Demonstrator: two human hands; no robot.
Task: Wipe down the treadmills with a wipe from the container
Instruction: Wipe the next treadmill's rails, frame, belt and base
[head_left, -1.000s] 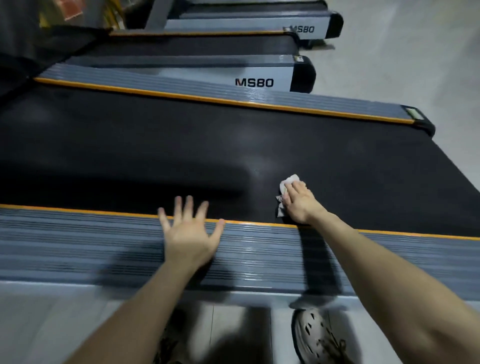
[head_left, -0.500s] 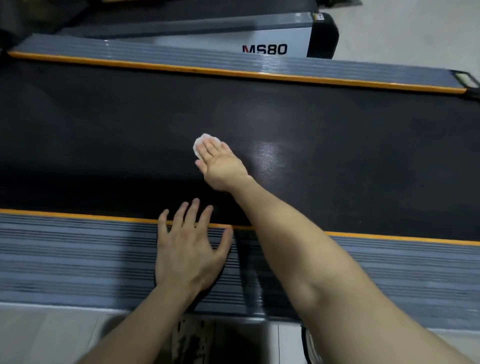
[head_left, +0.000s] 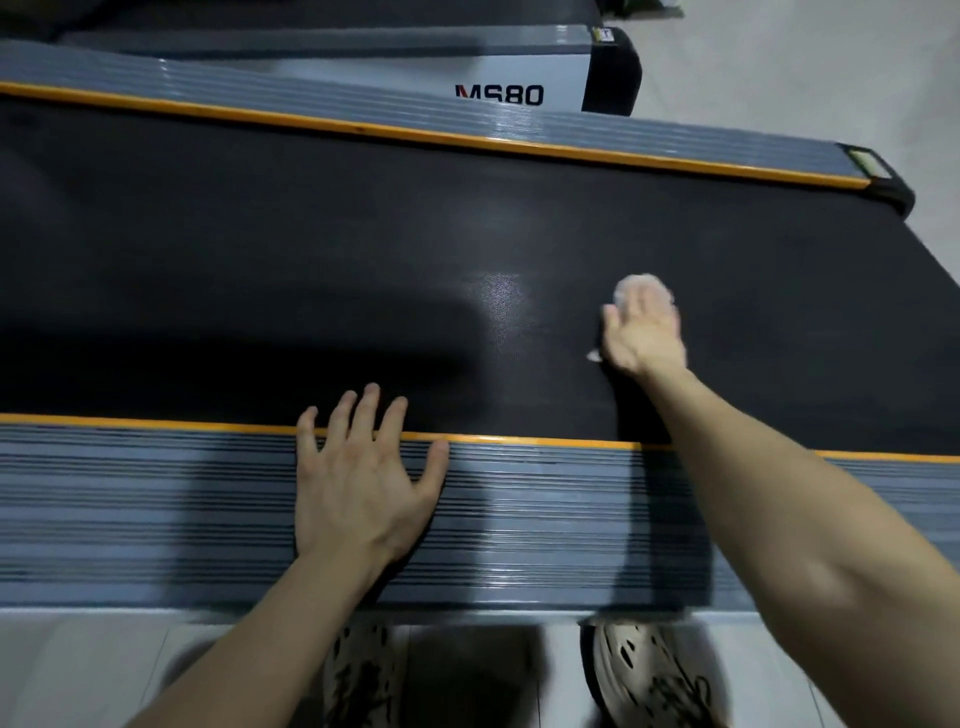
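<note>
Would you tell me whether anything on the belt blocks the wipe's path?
Nothing visible does: the right hand presses the wipe on bare belt; the left hand rests on the near side rail, fingertips reaching the belt's edge.

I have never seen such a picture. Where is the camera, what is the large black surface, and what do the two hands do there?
The camera sits on the person's head and looks down, so you see their own arms. The wide black surface is a treadmill belt. The left hand rests flat, fingers spread, on the grey ribbed side rail. The right hand, blurred, presses a white wipe onto the belt. Below are the person's shoes. Behind stands another treadmill, marked MS80.
</note>
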